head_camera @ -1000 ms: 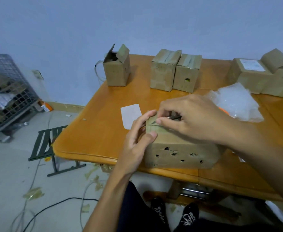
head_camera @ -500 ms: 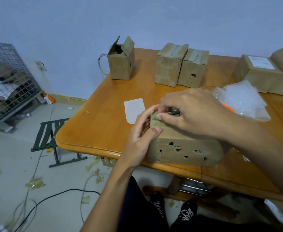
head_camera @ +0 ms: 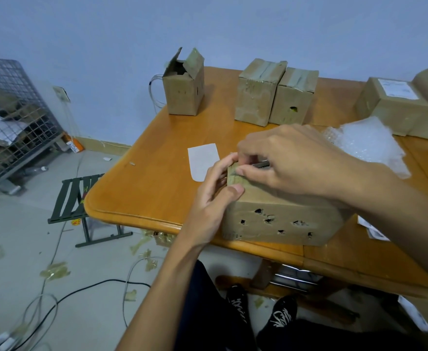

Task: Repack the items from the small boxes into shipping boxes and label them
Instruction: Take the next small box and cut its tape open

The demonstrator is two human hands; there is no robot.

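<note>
Punctured box (head_camera: 278, 221) is sitting on the table (head_camera: 136, 219), its long axis running left to right across the person. Left hand (head_camera: 215, 198) is gripping the box's left end, thumb pressing on its near face. Right hand (head_camera: 291, 160) is lying over the box top, pinching a thin metal tool (head_camera: 261, 164) whose tip is meeting the top's left end. Judgement: opening the seam, with the cut probably travelling rightward along the long axis. Right hand is nearer the seam. White label (head_camera: 202, 160) is lying just left of the box.

The right hand (head_camera: 291, 163) largely hides the box (head_camera: 278, 221) top and tool (head_camera: 259, 164).
</note>
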